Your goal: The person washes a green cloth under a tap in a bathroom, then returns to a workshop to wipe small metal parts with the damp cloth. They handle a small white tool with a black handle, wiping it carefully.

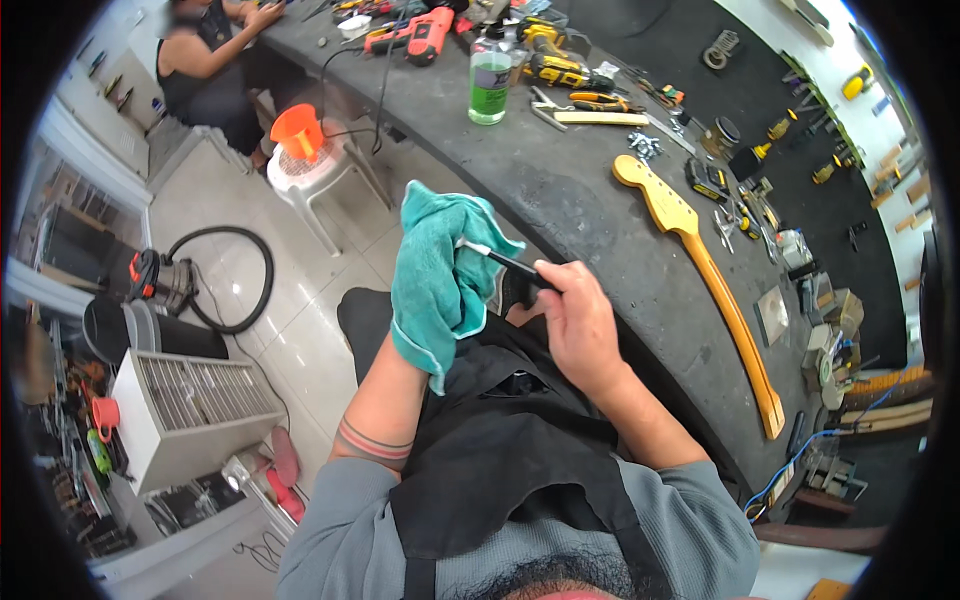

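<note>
A green cloth (440,270) with pale edging drapes over my left hand, whose fingers are hidden; the cloth is bunched and held up above my lap. My right hand (580,325) is closed around a slim tool (520,267) with a black handle and a whitish tip. That tip touches the cloth's folds; its exact kind I cannot make out. To the right on the dark workbench (640,310) lies a guitar neck (715,270) of amber-coloured wood, its headstock toward the far side.
A bottle of green liquid (489,85), a red power tool (425,38), a yellow drill (550,60) and pliers (600,102) crowd the far bench. An orange pitcher (297,132) stands on a white stool (325,180). A vacuum cleaner (160,275) and a seated person (205,70) are at the left.
</note>
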Action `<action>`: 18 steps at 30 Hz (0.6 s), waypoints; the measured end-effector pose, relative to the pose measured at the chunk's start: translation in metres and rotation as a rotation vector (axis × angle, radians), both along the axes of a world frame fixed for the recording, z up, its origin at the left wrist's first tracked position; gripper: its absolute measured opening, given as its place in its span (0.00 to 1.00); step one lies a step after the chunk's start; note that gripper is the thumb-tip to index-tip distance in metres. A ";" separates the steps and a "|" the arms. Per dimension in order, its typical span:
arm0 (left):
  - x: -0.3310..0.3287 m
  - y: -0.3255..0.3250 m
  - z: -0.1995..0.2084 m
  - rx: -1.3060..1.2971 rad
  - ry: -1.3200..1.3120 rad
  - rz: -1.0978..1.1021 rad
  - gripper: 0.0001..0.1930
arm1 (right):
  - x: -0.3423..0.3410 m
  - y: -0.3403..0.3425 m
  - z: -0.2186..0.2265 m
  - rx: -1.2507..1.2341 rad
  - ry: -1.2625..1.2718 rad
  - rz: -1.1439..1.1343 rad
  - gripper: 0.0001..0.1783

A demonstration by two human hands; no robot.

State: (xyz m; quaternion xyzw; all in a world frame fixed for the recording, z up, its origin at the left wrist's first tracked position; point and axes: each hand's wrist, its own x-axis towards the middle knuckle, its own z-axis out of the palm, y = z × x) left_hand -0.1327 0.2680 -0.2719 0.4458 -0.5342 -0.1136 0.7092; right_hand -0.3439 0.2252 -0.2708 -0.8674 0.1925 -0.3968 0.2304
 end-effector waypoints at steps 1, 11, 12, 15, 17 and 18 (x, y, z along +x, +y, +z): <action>0.002 0.007 -0.001 0.089 0.137 -0.166 0.11 | -0.002 -0.005 -0.001 -0.007 -0.024 0.006 0.22; -0.018 0.050 0.029 0.289 0.985 -0.268 0.14 | 0.009 -0.029 -0.017 -0.037 -0.108 0.162 0.22; -0.019 0.054 0.025 0.326 0.920 -0.180 0.13 | 0.011 -0.029 -0.017 -0.022 -0.101 0.188 0.22; -0.010 0.061 0.023 0.300 0.916 -0.208 0.10 | 0.016 -0.025 -0.023 0.026 -0.087 0.250 0.21; -0.003 0.064 0.011 0.267 0.944 -0.284 0.09 | 0.019 -0.023 -0.033 0.059 -0.092 0.266 0.21; -0.004 0.066 0.007 0.256 0.955 -0.300 0.11 | 0.019 -0.023 -0.036 0.072 -0.100 0.273 0.21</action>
